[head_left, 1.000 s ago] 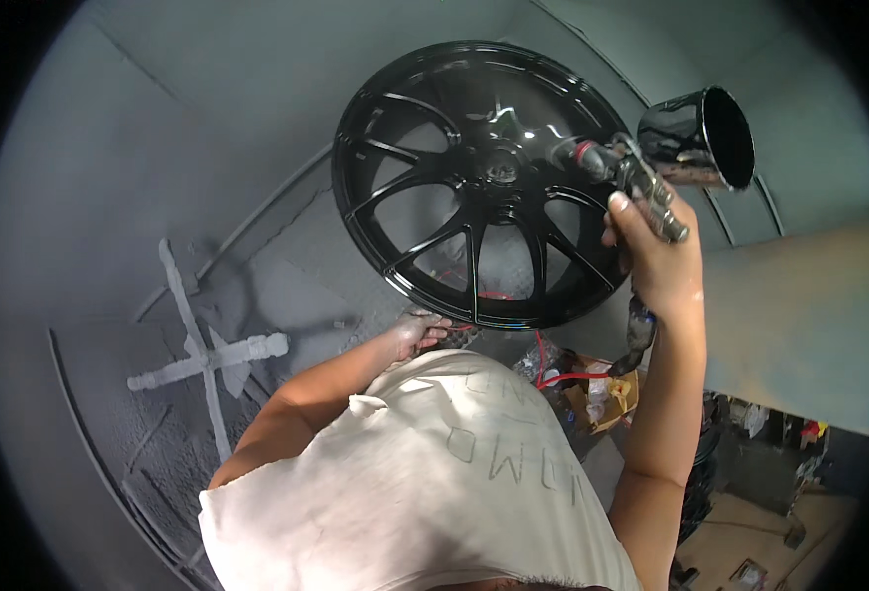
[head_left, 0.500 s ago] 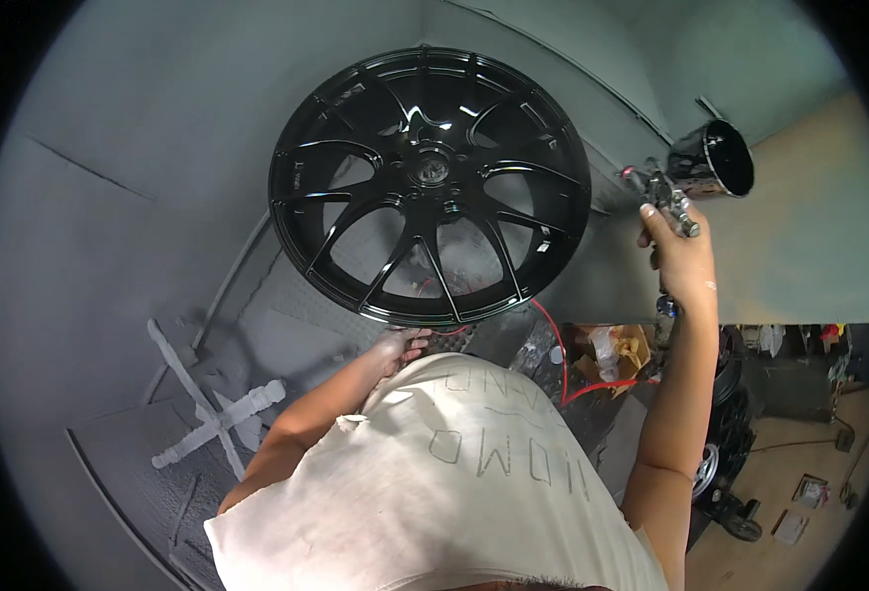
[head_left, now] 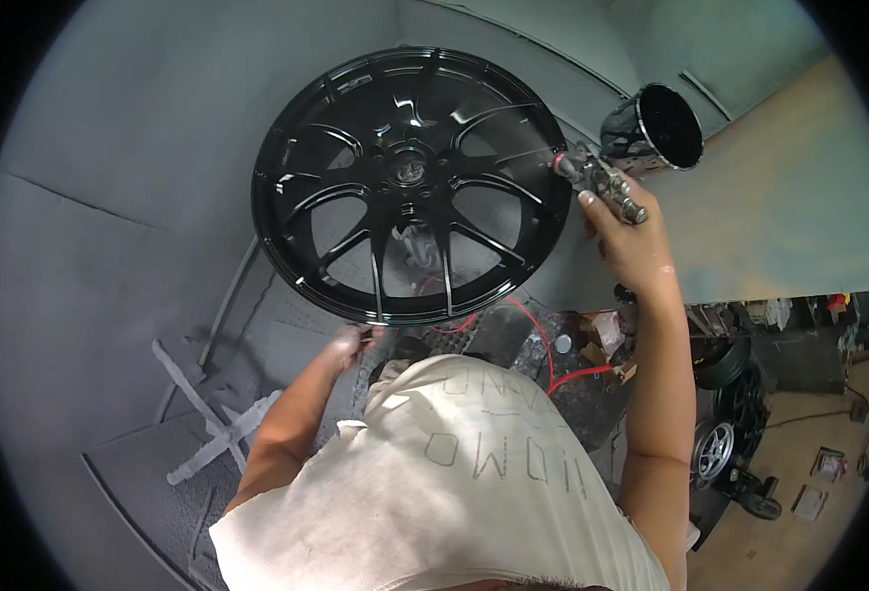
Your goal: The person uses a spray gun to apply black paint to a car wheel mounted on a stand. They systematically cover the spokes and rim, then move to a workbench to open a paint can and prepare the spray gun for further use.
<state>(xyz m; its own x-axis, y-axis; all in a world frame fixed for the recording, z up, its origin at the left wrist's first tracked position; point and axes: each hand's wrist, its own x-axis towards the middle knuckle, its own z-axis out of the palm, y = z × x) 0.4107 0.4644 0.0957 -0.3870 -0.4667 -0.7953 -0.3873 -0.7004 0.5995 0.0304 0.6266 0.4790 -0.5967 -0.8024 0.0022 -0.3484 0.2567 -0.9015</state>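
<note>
A glossy black multi-spoke car wheel (head_left: 410,169) fills the upper middle, its face toward me. My right hand (head_left: 634,234) is closed around a metal spray gun (head_left: 607,185) with a dark, paint-streaked cup (head_left: 627,133) on it. The gun's nozzle is at the wheel's right rim, and a thin streak of spray seems to run from it toward the spokes. Just under the wheel's lower edge is my left hand (head_left: 348,345), blurred by motion. Its fingers point to the right, and I cannot tell whether they touch the rim.
Grey walls (head_left: 139,148) stand behind and to the left. A red hose (head_left: 543,340) curves over the floor below the wheel. At lower left is a grey-coated cross-shaped stand (head_left: 223,433). More wheels (head_left: 715,448) and a box (head_left: 597,340) lie to the right.
My right hand has brought the spray gun leftward to the wheel's rim. The wheel's spokes stand at a different angle. My left hand has shifted left, away from my shirt.
</note>
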